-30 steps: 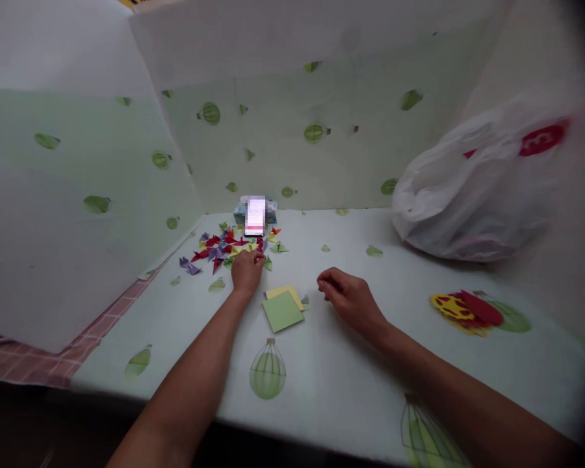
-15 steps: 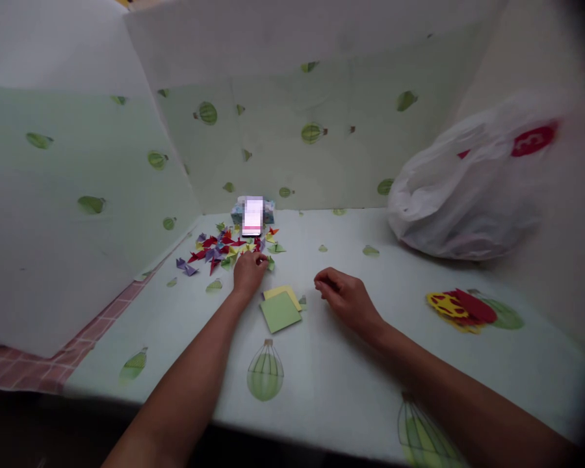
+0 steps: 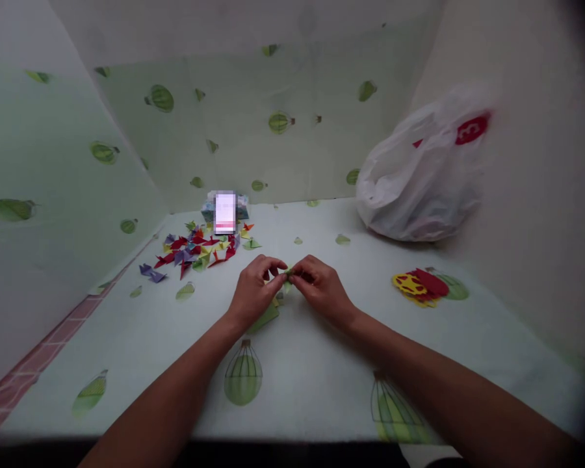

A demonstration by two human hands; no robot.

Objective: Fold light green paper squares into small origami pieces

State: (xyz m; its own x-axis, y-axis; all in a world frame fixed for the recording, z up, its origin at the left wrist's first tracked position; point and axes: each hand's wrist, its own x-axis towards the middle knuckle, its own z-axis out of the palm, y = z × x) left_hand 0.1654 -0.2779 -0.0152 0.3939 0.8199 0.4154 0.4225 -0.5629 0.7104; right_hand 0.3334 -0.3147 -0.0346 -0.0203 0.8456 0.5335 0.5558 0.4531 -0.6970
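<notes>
Between my two hands is a small green folded paper crane (image 3: 287, 281), mostly covered by fingertips. My left hand (image 3: 258, 286) pinches it from the left, and my right hand (image 3: 319, 281) pinches it from the right. Under my left hand lie square paper sheets (image 3: 264, 318), green with a bit of yellow showing, partly hidden by that hand. Farther back on the left, a heap of folded paper cranes (image 3: 195, 247) in red, purple, yellow, green and orange spreads over the cloth.
A lit phone (image 3: 225, 211) leans upright on a tissue box (image 3: 244, 205) behind the heap. At the back right sits a full white plastic bag (image 3: 419, 188). Red and yellow cut-out shapes (image 3: 414, 286) lie on the right of the balloon-patterned tablecloth (image 3: 316, 370).
My left hand has come away from the heap with a green crane and moved right. My right hand has moved in and now grips it too. The view has shifted to the right.
</notes>
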